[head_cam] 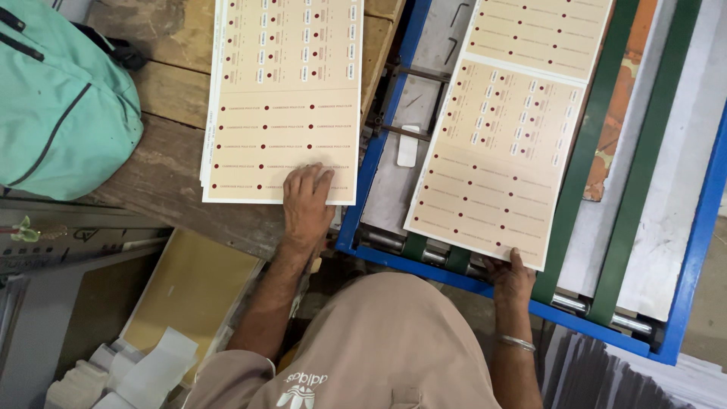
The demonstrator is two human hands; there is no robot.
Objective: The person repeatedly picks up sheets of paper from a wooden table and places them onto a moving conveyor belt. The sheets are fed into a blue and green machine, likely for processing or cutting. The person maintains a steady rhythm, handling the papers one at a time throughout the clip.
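The fingers (pixel 312 179) of the left hand (pixel 305 206) lie flat and open on the printed sheet stack (pixel 284 98) on the wooden table (pixel 163 163), while the right hand (pixel 512 279) pinches a printed sheet (pixel 500 151) on the blue feeder frame (pixel 700 227), which I judge could skew or slip.

The person wears a beige short-sleeved shirt (pixel 379 341), loose over the belly and creased in soft folds. A white emblem of three leaf-like shapes sits on the chest (pixel 301 394), with small white lettering above it, seen upside down from the head camera. The left sleeve (pixel 227 379) ends above the elbow with a thin pale edge at its hem. Both forearms are bare and hairy. A thin silver bangle (pixel 517 343) circles the right wrist, plain and smooth, catching a little light. The left hand (pixel 305 203) and right hand (pixel 513 279) carry no rings or gloves.
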